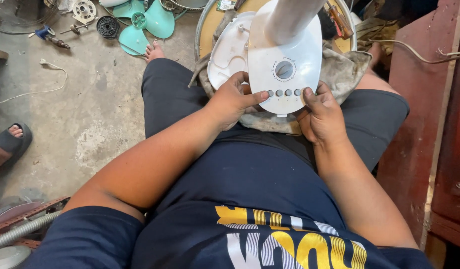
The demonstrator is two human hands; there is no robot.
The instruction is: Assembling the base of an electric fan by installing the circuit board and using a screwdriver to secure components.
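Nearest me, on my lap over a grey rag (339, 74), sits the white fan base (285, 55), its near edge between my 2 hands. My left hand (232, 99) curls round the left side, thumb stretched flat onto the leftmost button; my right hand (319, 117) cups the near right edge, fingers folded under and thumb tip by the rightmost button. Neither is spread wide; both are closed loosely on the housing. I count 4 grey buttons (283, 92) in a row and 1 round dial (284, 69) above them. I judge the shell light, stiff and smooth, likely slippery plastic that could crack if squeezed, so the rim on both sides is the place to hold, not the white pole (290, 20) rising from it. Just left lies 1 loose white cover plate (230, 50). Farther off, on the concrete floor at far left, rest 1 set of teal fan blades (143, 25) and 1 black round part (108, 26).
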